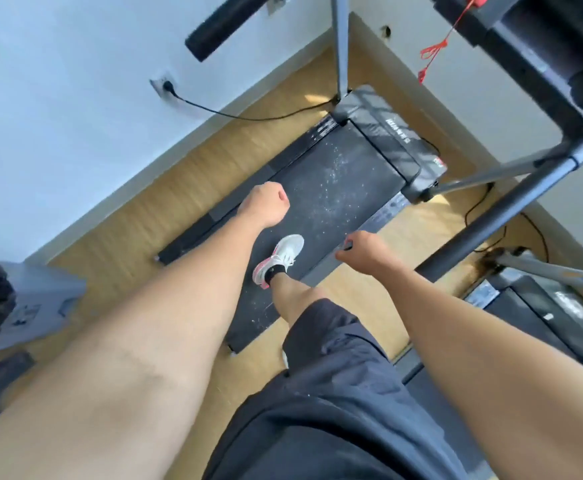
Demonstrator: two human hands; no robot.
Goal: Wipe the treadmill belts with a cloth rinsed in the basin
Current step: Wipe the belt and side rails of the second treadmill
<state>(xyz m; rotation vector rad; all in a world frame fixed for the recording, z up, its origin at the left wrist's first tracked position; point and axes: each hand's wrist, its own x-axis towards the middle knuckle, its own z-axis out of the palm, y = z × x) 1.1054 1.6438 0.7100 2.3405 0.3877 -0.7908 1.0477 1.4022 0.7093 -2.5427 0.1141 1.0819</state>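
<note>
From where I stand the wiping looks not yet begun, or barely. The belt beneath and just ahead of both hands is speckled with white dust, thickest beyond the left hand. I see no wiped, darker swath anywhere on it. No cloth and no basin show at all, so my guess is that fetching and rinsing the cloth comes first, then this belt, then the next. The person stands on the belt with one white, pink-soled shoe planted between and a little below the two hands. The left hand is curled into a loose fist with nothing in it that I can see. The right hand has its fingers curled too. A small dark bit shows at the fingertips, but I cannot tell whether it is held or what it is. By my count there are two hands, one shoe in sight and two treadmills that are plain to see. One is underfoot, and a second treadmill lies off beyond the right hand, its belt mostly hidden. A blurred grey housing far out past the left hand may belong to a third machine. One red cord dangles above the right hand.
</note>
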